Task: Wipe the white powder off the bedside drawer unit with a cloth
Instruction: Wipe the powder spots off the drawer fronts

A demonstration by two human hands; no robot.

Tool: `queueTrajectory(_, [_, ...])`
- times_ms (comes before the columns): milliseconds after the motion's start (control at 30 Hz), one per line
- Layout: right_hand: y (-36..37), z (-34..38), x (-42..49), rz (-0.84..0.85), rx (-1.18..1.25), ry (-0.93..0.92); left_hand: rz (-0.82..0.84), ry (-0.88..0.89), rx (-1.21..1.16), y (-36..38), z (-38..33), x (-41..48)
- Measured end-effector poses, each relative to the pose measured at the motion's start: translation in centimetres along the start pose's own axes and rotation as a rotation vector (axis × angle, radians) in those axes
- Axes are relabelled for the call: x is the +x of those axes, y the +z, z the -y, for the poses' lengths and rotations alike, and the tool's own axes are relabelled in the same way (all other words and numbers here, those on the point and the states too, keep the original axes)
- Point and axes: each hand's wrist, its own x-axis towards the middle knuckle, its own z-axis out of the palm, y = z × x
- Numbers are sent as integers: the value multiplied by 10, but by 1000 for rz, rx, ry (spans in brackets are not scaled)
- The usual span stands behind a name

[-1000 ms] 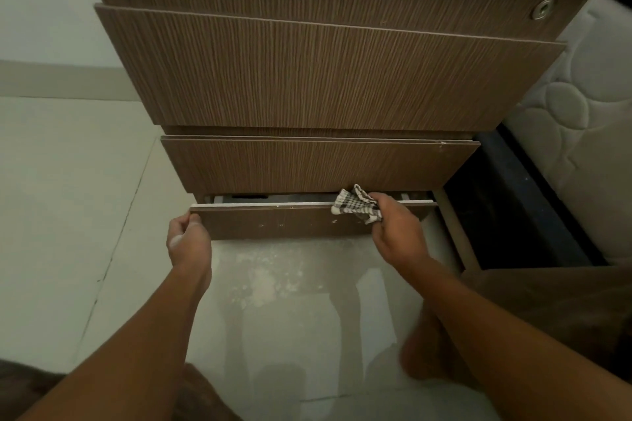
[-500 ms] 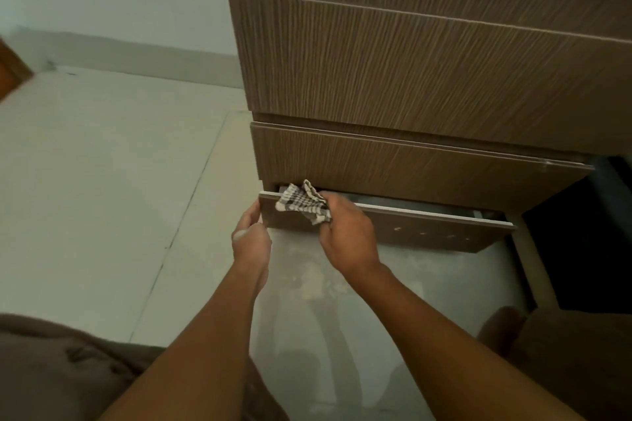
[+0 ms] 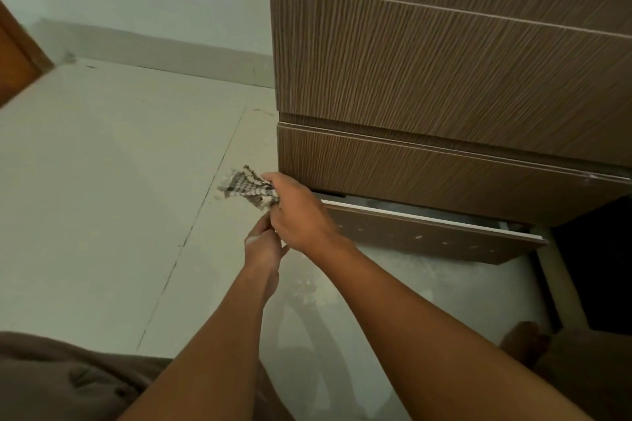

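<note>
The brown wood-grain drawer unit (image 3: 444, 85) fills the upper right. Its bottom drawer front (image 3: 431, 232) stands slightly pulled out, with a white top edge and white specks on its face. My right hand (image 3: 301, 212) grips a crumpled checked cloth (image 3: 246, 186) at the left end of that drawer, the cloth sticking out past the unit's left corner. My left hand (image 3: 261, 246) sits just below and under the right hand at the drawer's left corner; its fingers are hidden, so its grip is unclear. White powder (image 3: 307, 287) lies scattered on the floor tile below the drawer.
Pale floor tiles (image 3: 102, 198) stretch to the left up to a skirting board and wall. An orange-brown wooden edge (image 3: 17, 58) shows at the far left. A dark gap (image 3: 595, 267) lies right of the unit. My knees and a foot (image 3: 523, 338) fill the bottom.
My right hand has dragged the cloth leftward along the bottom drawer's top edge to its left end. The view has swung left, and both hands have drawn together.
</note>
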Motion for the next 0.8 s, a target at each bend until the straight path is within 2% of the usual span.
queueTrajectory(100, [12, -4, -6, -106, -85, 46, 13, -12, -27, -1, 1, 1])
queueTrajectory(200, [18, -10, -10, -104, -76, 41, 11, -32, -59, -2, 2, 4])
queueTrajectory(333, [3, -12, -24, -226, 225, 73, 37, -49, 15, -3, 3, 8])
queueTrajectory(433, [-12, -19, -49, -329, 573, 139, 36, -38, 62, -1, 4, 9])
queueTrajectory(567, [-25, -43, -76, -439, 919, 403, -8, -38, 63, 3, 0, 6])
queueTrajectory(667, [-25, -66, -88, -445, 1123, 624, 5, -46, 97, 10, -4, -3])
queueTrajectory(800, [-26, -81, -107, -329, 1296, 688, 12, -43, 146, 20, -8, -4])
